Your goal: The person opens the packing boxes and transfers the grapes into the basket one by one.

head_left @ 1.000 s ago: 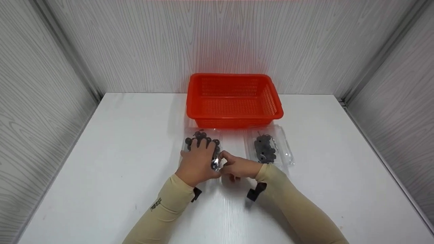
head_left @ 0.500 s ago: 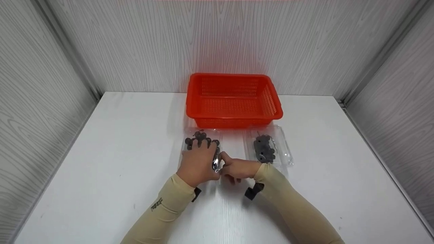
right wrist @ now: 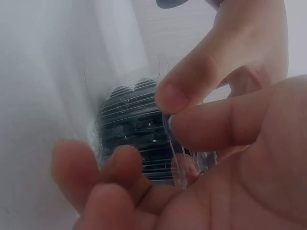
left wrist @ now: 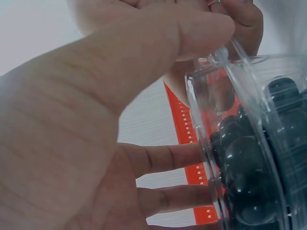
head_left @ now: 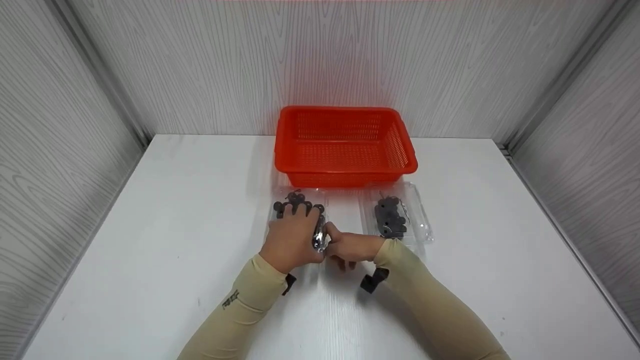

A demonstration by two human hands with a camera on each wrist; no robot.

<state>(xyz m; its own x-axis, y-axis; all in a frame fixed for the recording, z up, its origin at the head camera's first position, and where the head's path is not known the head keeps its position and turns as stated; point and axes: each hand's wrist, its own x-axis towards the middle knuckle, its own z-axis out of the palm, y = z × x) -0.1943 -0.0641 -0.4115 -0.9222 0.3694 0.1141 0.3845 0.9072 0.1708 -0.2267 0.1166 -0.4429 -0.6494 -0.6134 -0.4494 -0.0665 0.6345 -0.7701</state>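
My left hand spreads over a clear plastic box that holds dark round grapes. In the left wrist view its thumb is at one edge of the box and its fingers reach the opposite side. My right hand meets the box's near right edge, pinching there with thumb and index finger. Seen from the right wrist, the index finger lies against the rim of the box near the left thumb, while the other fingers curl away. The hands hide part of the box.
A red plastic basket stands behind the hands near the back wall. To the right lies a second clear plastic box with dark grapes inside. White table surrounds them, with panels at back and sides.
Both hands stay at the same box edge, with only a very slight shift of the right hand and wrist to the left. The basket and second box have not moved.
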